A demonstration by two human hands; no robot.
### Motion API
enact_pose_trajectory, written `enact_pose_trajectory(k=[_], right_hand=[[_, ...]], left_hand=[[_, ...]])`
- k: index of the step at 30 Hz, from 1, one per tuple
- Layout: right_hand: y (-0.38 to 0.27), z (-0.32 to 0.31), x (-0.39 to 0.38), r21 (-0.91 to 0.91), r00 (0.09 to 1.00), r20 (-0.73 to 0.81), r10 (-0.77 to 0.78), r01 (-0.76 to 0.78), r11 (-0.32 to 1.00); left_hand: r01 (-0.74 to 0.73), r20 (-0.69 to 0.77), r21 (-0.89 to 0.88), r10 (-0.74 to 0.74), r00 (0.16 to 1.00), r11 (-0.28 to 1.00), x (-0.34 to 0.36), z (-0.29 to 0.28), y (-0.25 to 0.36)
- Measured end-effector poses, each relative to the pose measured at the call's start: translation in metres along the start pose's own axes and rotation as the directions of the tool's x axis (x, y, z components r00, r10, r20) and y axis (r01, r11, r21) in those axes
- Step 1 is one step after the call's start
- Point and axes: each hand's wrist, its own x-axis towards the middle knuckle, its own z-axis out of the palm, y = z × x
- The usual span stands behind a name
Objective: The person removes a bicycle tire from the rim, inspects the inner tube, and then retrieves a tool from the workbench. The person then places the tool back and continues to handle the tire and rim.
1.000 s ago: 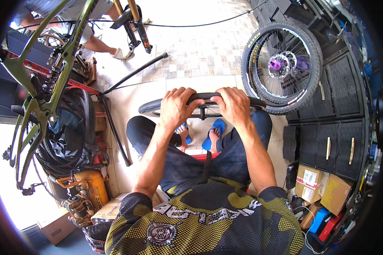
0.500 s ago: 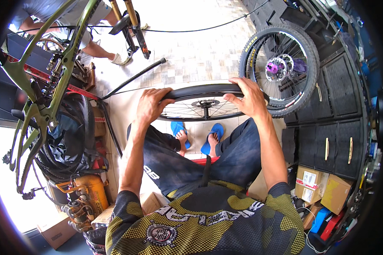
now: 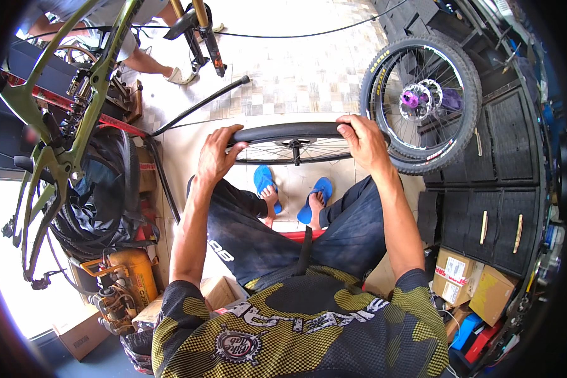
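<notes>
A spoked bicycle wheel with a black tire (image 3: 290,131) stands in front of my knees, seen mostly from above, its hub (image 3: 296,150) and spokes showing below the tread. My left hand (image 3: 219,151) is wrapped round the tire's left side, thumb on the near face. At the right side my right hand (image 3: 366,143) grips the same tire, fingers over the top and thumb toward the middle. The wheel's lower part is partly hidden from this angle. Beneath it are my feet in blue flip-flops (image 3: 266,183).
Two wide-tired wheels (image 3: 469,82) lean at the right against black drawers (image 3: 507,214). A green bicycle frame (image 3: 101,88) hangs at left, above coiled tires (image 3: 129,170) and a yellow compressor (image 3: 135,277). Cardboard boxes (image 3: 453,274) sit at lower right. Another person's leg (image 3: 148,63) shows at far left.
My hands have moved slightly farther apart along the tire, the left one shifting left. The wheel has tilted more upright, so less of its spoked face shows.
</notes>
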Motion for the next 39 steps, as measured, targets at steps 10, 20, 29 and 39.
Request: enact_pose_trajectory(k=[10,20,29,39], right_hand=[[-0.054,0.037,0.031,-0.273,0.972,0.142,-0.19,0.223,0.936],[-0.033,0.027,0.032,-0.244,0.985,0.011,-0.17,0.168,0.955],[-0.038,0.017,0.032,-0.205,0.997,0.066,-0.037,0.05,0.978],[-0.04,0.009,0.034,-0.247,0.978,0.118,0.174,-0.141,0.959]], left_hand=[[-0.104,-0.154,0.109,0.12,0.981,0.989,0.023,0.046,0.032],[-0.047,-0.238,0.139,0.08,0.968,0.989,0.041,0.069,0.059],[0.001,-0.211,0.115,0.024,0.977,0.993,0.044,0.068,0.072],[0.109,-0.21,0.043,-0.098,0.973,0.993,0.051,0.074,0.091]])
